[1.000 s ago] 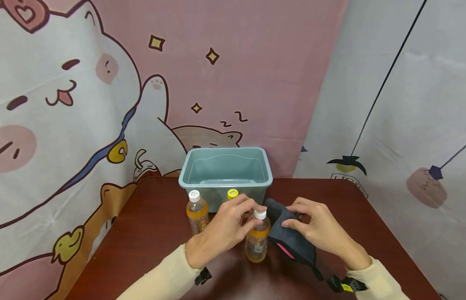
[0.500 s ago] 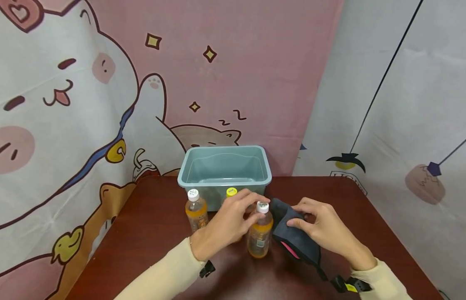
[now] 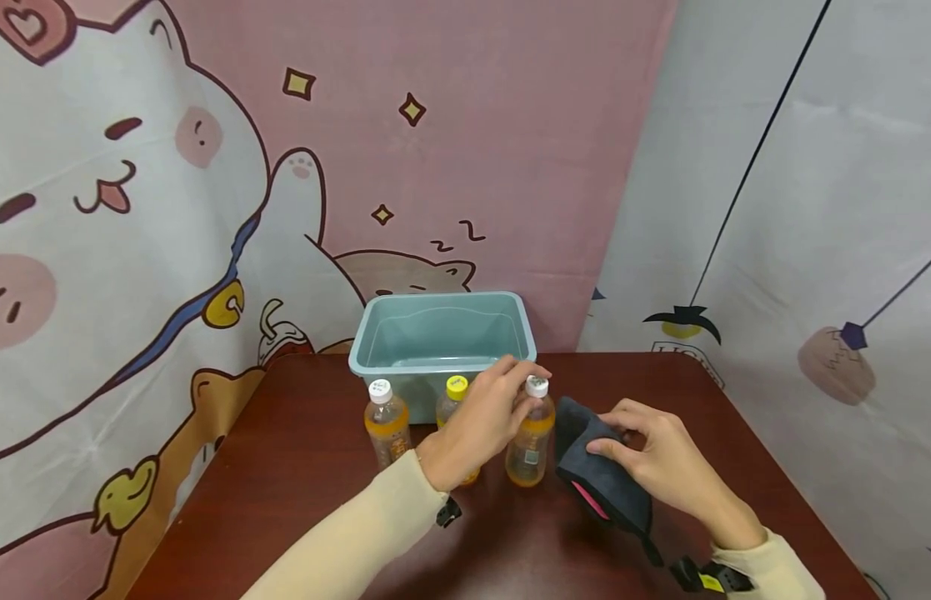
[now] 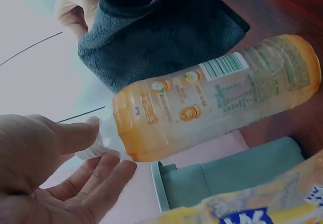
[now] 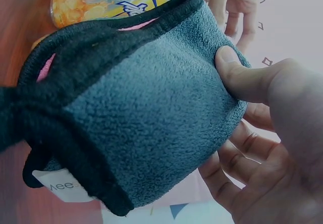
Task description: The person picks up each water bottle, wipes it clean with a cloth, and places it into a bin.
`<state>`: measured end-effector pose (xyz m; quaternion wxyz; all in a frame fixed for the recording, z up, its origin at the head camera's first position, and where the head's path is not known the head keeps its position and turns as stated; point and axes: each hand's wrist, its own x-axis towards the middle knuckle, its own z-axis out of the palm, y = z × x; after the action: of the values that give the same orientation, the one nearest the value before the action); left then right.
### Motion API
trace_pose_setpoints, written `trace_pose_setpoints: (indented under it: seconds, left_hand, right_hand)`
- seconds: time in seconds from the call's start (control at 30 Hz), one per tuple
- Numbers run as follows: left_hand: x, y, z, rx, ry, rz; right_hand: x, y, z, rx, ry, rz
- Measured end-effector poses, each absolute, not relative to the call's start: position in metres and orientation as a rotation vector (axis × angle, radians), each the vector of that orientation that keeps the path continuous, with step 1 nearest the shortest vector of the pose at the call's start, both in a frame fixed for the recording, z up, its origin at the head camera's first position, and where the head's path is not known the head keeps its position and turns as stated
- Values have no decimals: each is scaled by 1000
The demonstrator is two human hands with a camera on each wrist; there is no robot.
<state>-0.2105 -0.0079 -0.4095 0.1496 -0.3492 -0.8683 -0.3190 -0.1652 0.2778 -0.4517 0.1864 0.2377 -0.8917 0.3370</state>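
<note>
Behind the table hangs a printed backdrop (image 3: 495, 150): at the left a big white cartoon cat with a blue collar and a yellow bell, in the middle a pink area with small yellow stars, at the right a pale area with drawn hanging ornaments. The table (image 3: 322, 492) has a dark reddish-brown top.

From the left, first there stands upright a clear bottle with white cap (image 3: 390, 427), with an orange band; a cream sleeve covers its lower part. Just behind it is the blue-green bin (image 3: 418, 402), open at the top, near the far edge of the table. In front of this bin stands the bottle with yellow cap (image 3: 447, 410), mostly hidden by the left hand (image 3: 480, 421).

The left hand pinches the white cap of the next bottle, the barcode bottle (image 3: 530, 454), between thumb and fingers. This bottle is upright, in front of the bin's right end; whether its base touches the table, I cannot tell.

Just beside it, to the right, is the dark grey cloth piece (image 3: 602, 475), with black edging, a pink inside and a white tag (image 5: 65, 185). Whether it touches the bottle, I cannot tell. The right hand (image 3: 663, 454) pinches its edge, with the thumb on the near face and the fingers behind. A black strap with a yellow mark (image 3: 711, 581) sits at the right wrist.
</note>
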Motion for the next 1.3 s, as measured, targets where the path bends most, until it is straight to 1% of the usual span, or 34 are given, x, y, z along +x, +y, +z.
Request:
trace_pose_setpoints:
  seconds: [0.5,1.03,1.3]
  left_hand:
    - [-231,20,-405,-908,-2547,-881]
    - [-247,51,-407,-883,-2572,-929]
    - [-249,54,-407,-886,-2586,-868]
  right_hand:
    - [-164,278,-459,655,-2596,935]
    - [-165,274,-471,804,-2627,1019]
    - [-163,271,-471,827,-2633,1060]
